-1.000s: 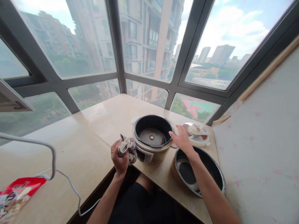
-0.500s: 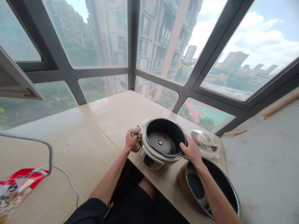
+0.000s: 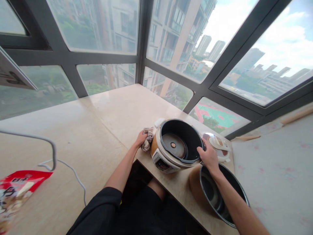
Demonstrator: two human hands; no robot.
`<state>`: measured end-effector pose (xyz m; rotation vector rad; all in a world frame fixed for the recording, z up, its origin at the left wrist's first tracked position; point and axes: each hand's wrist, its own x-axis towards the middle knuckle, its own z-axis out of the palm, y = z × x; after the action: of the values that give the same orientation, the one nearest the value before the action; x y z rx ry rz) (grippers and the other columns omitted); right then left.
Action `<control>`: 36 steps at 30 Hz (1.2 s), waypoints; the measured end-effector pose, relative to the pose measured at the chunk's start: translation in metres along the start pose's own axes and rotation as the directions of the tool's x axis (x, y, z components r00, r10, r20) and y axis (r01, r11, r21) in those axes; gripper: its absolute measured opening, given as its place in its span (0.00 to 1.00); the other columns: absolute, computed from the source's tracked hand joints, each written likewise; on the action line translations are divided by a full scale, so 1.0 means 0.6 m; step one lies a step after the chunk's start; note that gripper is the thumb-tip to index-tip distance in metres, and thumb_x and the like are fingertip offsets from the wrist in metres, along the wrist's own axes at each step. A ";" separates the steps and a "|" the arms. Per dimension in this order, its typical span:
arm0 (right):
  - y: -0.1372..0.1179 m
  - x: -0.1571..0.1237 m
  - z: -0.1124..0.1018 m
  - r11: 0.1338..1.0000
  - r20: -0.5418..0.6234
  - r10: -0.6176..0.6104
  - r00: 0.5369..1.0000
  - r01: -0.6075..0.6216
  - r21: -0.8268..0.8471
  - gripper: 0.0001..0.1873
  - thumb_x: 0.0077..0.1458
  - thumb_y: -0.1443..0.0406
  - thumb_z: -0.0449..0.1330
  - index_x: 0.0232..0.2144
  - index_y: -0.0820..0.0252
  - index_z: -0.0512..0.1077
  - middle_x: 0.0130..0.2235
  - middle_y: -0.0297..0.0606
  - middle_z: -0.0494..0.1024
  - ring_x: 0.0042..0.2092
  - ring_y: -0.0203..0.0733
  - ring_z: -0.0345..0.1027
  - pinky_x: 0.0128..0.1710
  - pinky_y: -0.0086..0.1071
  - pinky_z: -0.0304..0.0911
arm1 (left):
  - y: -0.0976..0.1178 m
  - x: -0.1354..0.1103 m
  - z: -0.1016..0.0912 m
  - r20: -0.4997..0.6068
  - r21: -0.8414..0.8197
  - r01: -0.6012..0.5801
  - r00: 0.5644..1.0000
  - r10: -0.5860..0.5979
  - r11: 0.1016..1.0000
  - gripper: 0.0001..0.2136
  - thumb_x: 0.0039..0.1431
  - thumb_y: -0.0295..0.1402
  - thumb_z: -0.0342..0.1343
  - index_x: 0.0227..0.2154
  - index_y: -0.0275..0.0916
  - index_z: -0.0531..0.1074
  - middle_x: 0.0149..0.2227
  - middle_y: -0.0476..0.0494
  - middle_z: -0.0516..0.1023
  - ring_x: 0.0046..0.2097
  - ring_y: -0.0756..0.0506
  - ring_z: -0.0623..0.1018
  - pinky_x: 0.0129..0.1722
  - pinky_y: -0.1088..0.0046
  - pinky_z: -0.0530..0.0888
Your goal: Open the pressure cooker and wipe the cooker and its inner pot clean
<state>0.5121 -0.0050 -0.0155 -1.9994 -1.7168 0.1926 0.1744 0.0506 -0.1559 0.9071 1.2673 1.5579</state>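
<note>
A white and gold electric pressure cooker (image 3: pixel 164 160) stands on the counter without its lid, a round heating plate (image 3: pixel 174 146) showing at its bottom. My right hand (image 3: pixel 209 155) grips its right rim, thumb toward the inside. At the cooker's left side, my left hand (image 3: pixel 141 138) is closed around a crumpled patterned cloth (image 3: pixel 147 140). Whether the cloth touches the cooker is hard to tell. The dark inner pot (image 3: pixel 195 182) sits to the right, partly hidden under my right forearm. Behind it lies the white lid (image 3: pixel 220 147).
A red food packet (image 3: pixel 24 189) and a grey cable (image 3: pixel 52 150) lie on the left of the beige counter (image 3: pixel 97 140). Windows with grey frames (image 3: pixel 107 58) close off the back. A patterned wall (image 3: pixel 276 169) bounds the right side, beside the inner pot.
The view has shifted a little. My left hand has drawn back slightly toward the outside of the cooker with the cloth. My right hand stays on the rim.
</note>
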 end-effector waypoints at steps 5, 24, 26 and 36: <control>-0.002 -0.003 -0.001 1.000 -0.010 0.018 1.000 -0.018 -0.015 0.36 0.50 0.56 0.53 0.60 0.61 0.72 0.47 0.48 0.82 0.50 0.60 0.74 0.52 0.49 0.67 | 0.015 -0.035 -0.015 0.047 0.006 -0.024 0.999 0.024 1.000 0.17 0.40 0.30 0.59 0.36 0.36 0.81 0.40 0.40 0.83 0.45 0.40 0.80 0.52 0.59 0.74; 0.001 -0.004 0.000 0.999 -0.043 0.011 0.999 -0.010 0.039 0.35 0.49 0.57 0.54 0.58 0.62 0.74 0.49 0.48 0.82 0.50 0.57 0.74 0.54 0.48 0.66 | 0.161 -0.164 0.031 0.049 0.292 -0.501 0.859 0.510 0.815 0.14 0.52 0.31 0.63 0.43 0.42 0.82 0.47 0.40 0.79 0.51 0.39 0.77 0.55 0.60 0.73; 0.000 -0.004 0.000 0.999 -0.050 0.007 0.999 -0.005 0.048 0.34 0.49 0.58 0.54 0.58 0.61 0.74 0.48 0.47 0.82 0.50 0.56 0.74 0.54 0.47 0.66 | 0.147 -0.127 0.035 -0.059 0.303 -0.437 0.879 0.474 0.847 0.11 0.51 0.29 0.63 0.39 0.41 0.81 0.45 0.41 0.80 0.50 0.40 0.77 0.55 0.61 0.72; -0.006 -0.004 -0.003 0.997 -0.038 0.004 0.999 -0.002 0.077 0.34 0.49 0.58 0.54 0.57 0.62 0.74 0.50 0.47 0.82 0.52 0.56 0.74 0.56 0.47 0.66 | 0.087 0.054 0.042 -0.067 0.055 -0.005 0.998 0.009 0.998 0.08 0.43 0.35 0.64 0.25 0.36 0.75 0.25 0.49 0.75 0.33 0.46 0.74 0.35 0.72 0.70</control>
<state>0.5093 -0.0075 -0.0131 -1.9380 -1.6580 0.2175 0.1775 0.0859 -0.0998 0.9014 1.3615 1.5768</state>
